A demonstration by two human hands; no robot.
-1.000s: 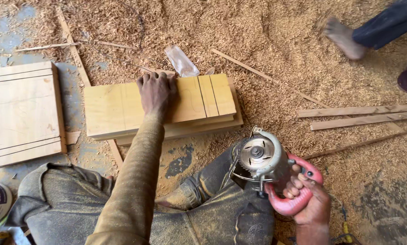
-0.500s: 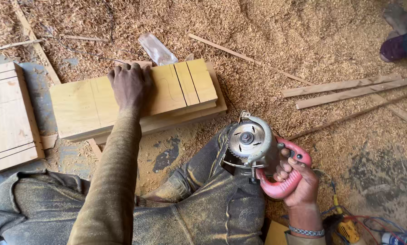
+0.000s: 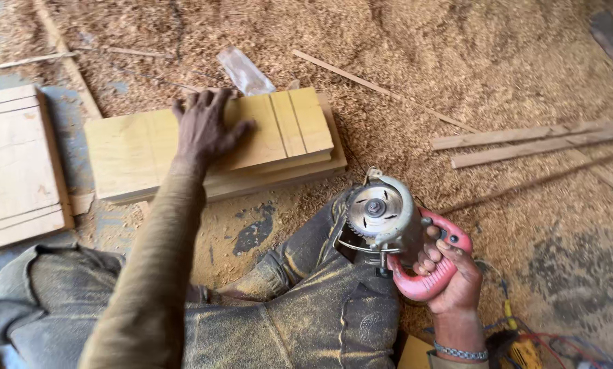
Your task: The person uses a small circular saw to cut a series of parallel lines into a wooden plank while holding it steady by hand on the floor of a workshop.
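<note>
Two hands are at work over a floor (image 3: 457,61) thick with sawdust. The left hand (image 3: 207,130) lies flat on the top board (image 3: 142,147) of a small stack of pale wooden boards, fingers spread wide and palm down, near the middle of the board's far edge. That top board has two straight grooves cut across it towards its right end. The stack rests directly on the sawdust, straight ahead of the person's knees.

The right hand (image 3: 450,270) is wrapped tight around the red handle of a small circular saw (image 3: 381,219), fingers curled closed on the grip. The saw is held up off the ground, just right of the person's dusty trouser knee (image 3: 320,301), with its round toothed blade and grey guard turned up towards the camera. It is well apart from the stack and touches no wood.

Another grooved panel (image 3: 16,164) lies flat at the left edge of the floor, just beside the stack but not touching it. Two thin wooden strips (image 3: 525,140) lie side by side in the sawdust towards the right edge, and a long thin sliver (image 3: 381,89) runs diagonally beyond the stack. A crumpled clear plastic bag (image 3: 245,68) sits just past the stack's far edge.
</note>
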